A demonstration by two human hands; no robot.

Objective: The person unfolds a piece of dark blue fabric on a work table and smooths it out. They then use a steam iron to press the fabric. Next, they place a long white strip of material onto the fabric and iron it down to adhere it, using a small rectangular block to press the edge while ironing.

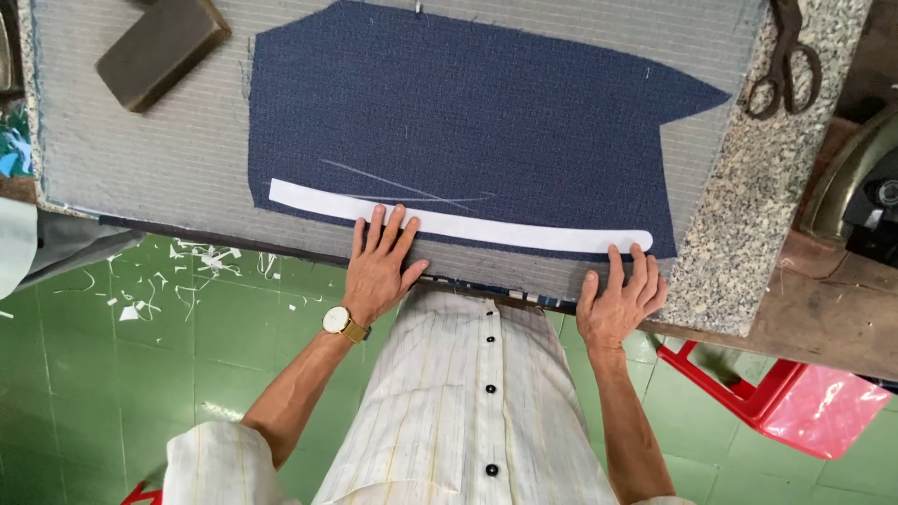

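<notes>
Both arms rise from the bottom of the frame toward its middle, bare from the rolled cream sleeves down. The left hand (379, 266) lies left of centre, palm down and flat, its fingers close together and pointing up the frame, the thumb spread out toward the right. A gold watch with a white face sits on that wrist, and the forearm slants down to the lower left, elbow bent. The right hand (617, 297) lies right of centre, a little lower in the frame, also palm down, fingers slightly fanned, thumb out to the left. Its forearm runs almost straight down
</notes>
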